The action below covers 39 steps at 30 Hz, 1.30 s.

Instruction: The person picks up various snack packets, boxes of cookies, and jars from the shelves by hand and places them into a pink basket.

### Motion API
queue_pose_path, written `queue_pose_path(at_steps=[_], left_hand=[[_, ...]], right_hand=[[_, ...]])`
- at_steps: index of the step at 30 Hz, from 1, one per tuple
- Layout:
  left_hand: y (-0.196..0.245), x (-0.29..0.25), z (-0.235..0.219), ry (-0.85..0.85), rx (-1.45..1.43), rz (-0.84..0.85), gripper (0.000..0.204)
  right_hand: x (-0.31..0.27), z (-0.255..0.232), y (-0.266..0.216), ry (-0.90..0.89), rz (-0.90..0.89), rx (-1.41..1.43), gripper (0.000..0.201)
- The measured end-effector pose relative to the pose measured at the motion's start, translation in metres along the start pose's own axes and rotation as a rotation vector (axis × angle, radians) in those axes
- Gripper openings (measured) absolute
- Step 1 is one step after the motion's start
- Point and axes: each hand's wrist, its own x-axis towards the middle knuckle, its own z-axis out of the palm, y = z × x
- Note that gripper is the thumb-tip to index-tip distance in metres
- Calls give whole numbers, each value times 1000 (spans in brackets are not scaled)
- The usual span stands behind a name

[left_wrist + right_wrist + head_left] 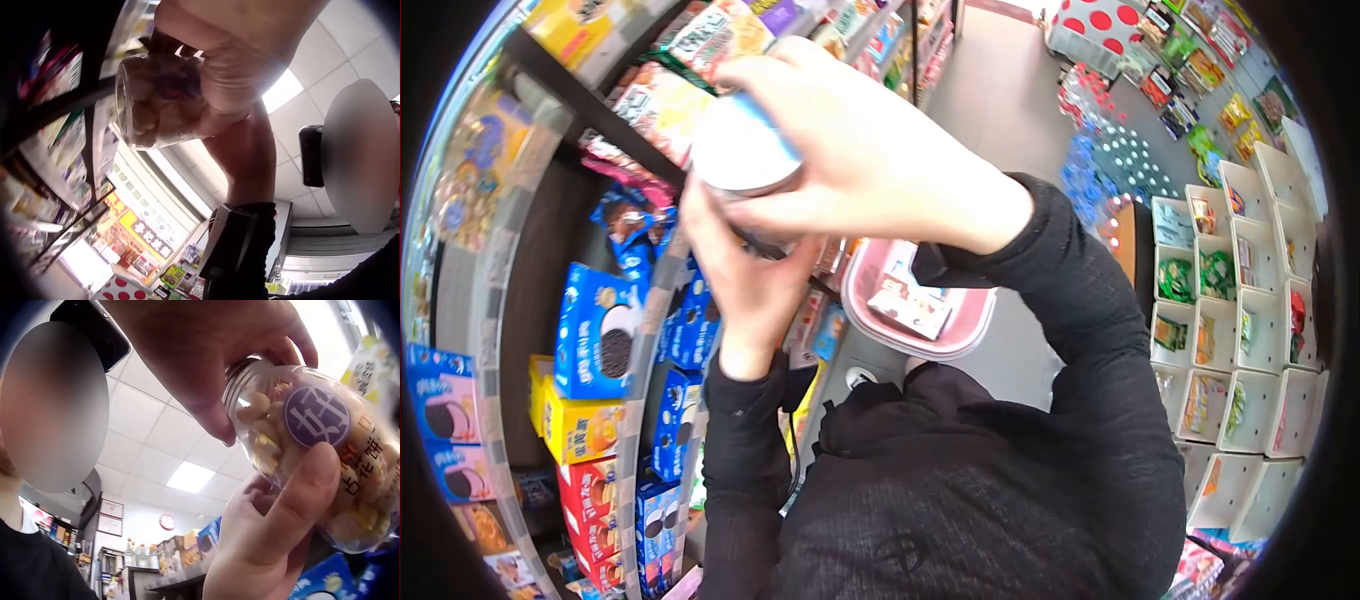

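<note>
A clear jar of small round biscuits [369, 450], with a purple round label, is held between both hands. My left hand [750, 275] holds the jar's body, thumb across its front beside the label in the right wrist view. From above, my right hand [860, 145] grips the jar at its lid [745, 150], which looks white and glossy in the head view. The lid sits on the neck, largely covered by my right fingers in the right wrist view. The left wrist view shows the jar's rounded base end [128, 103] and the biscuits through its wall.
Shelves on the left carry blue biscuit boxes [600, 335], a yellow box [580, 425] and red boxes [588, 505]. Below the hands stands a pink basket [970, 325] with packets inside. White compartment racks [1250, 380] line the right side, and grey floor [985, 90] runs between.
</note>
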Motion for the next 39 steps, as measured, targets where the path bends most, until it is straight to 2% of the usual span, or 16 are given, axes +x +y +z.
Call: queue_pose_path(at_steps=[4, 8, 13, 14, 16, 17, 22, 24, 26, 27, 29, 30, 31, 32, 33, 39], left_hand=[[-12, -30, 84, -131, -53, -1, 84], [-18, -73, 166, -269, -97, -137, 86], [-47, -150, 252, -557, -273, -551, 90], [-54, -162, 262, -552, -260, -566, 90], [-67, -186, 276, -765, -317, -803, 85], [-79, -202, 283, -809, -313, -782, 83], [-99, -227, 276, -942, -226, -781, 76], [-113, -236, 268, -946, -209, -747, 72], [-111, -202, 246, -1123, -194, -982, 70], [-120, -220, 243, -913, -253, -797, 68], [-135, -237, 236, -814, -340, -732, 55], [-141, -239, 233, -843, -366, -812, 43], [-145, -239, 229, -793, -410, -765, 40], [-140, -221, 215, -823, -368, -777, 40], [-150, -235, 216, -769, -363, -673, 38], [-131, -166, 158, -810, -399, -639, 27]], right_hand=[[-65, -34, 49, -314, 331, 36, 60], [-136, -44, 102, -370, 474, -35, 60], [-230, -15, 159, -437, 782, -148, 53], [-251, -6, 172, -446, 778, -130, 53], [-295, 15, 197, -344, 795, -295, 50], [-312, 25, 207, -345, 846, -342, 48], [-373, 66, 249, -388, 1100, -439, 47], [-400, 84, 265, -356, 1057, -434, 51], [-423, 100, 277, -352, 981, -446, 53], [-442, 109, 287, -392, 979, -445, 56], [-419, 112, 284, -528, 1121, -317, 62], [-425, 119, 283, -521, 1126, -328, 67], [-418, 121, 283, -532, 1215, -246, 71], [-435, 131, 287, -520, 1155, -310, 72], [-433, 134, 287, -567, 1220, -286, 73], [-446, 140, 292, -579, 1184, -393, 72]])
